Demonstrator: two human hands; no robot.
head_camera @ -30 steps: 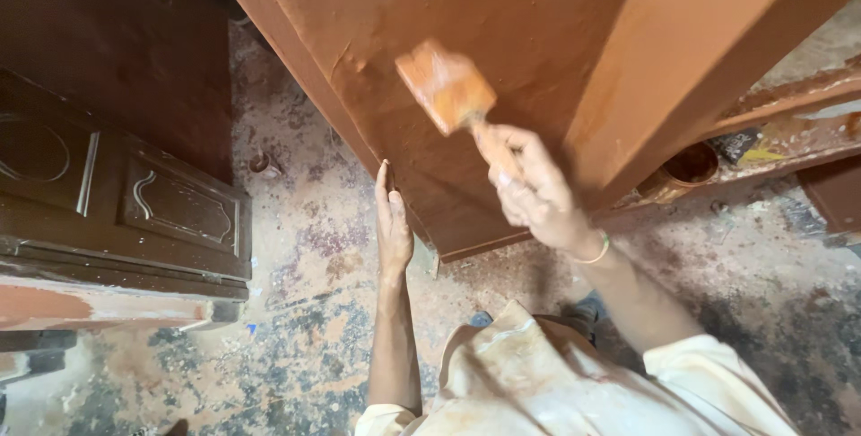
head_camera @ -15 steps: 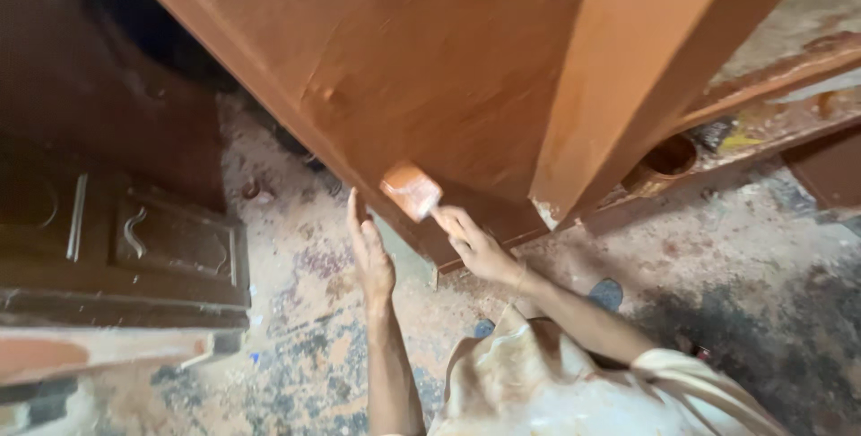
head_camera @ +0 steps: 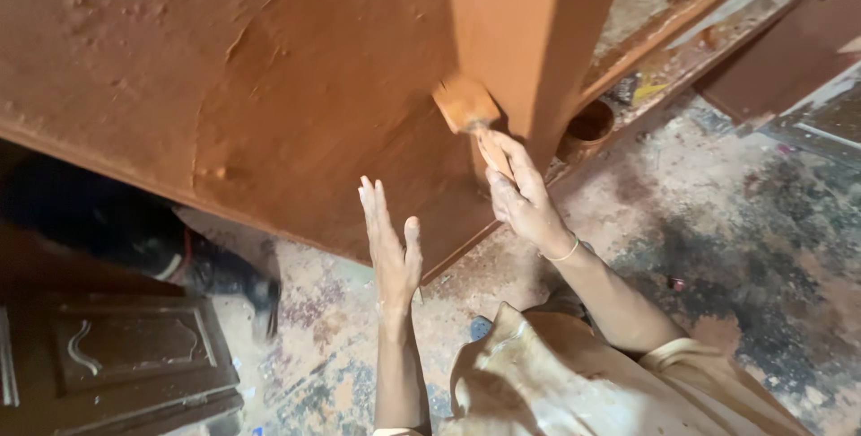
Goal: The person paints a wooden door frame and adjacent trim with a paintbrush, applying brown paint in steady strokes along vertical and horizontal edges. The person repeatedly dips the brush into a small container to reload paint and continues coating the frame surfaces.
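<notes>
the right hand gripped a brush by its handle, fingers wrapped round the lower part of it, thumb side up. the brush head, coated in the same reddish brown as everything around it, lay against the big brown panel right where the panel met an upright post, just left of the post's near edge. a thin band circled the right wrist. the left hand was open, fingers straight and close together, holding nothing; its palm faced the lower edge of the panel, and whether it touched the wood could not be told. the panel filled the far left of the scene, its paint lumpy and wrinkled in places. a small round pot sat just right of the post, beyond the right hand. at near left stood a dark carved cabinet, well apart from both hands. the floor was stained and spattered with paint. a pale cloth covered the person's lap at the near edge.
</notes>
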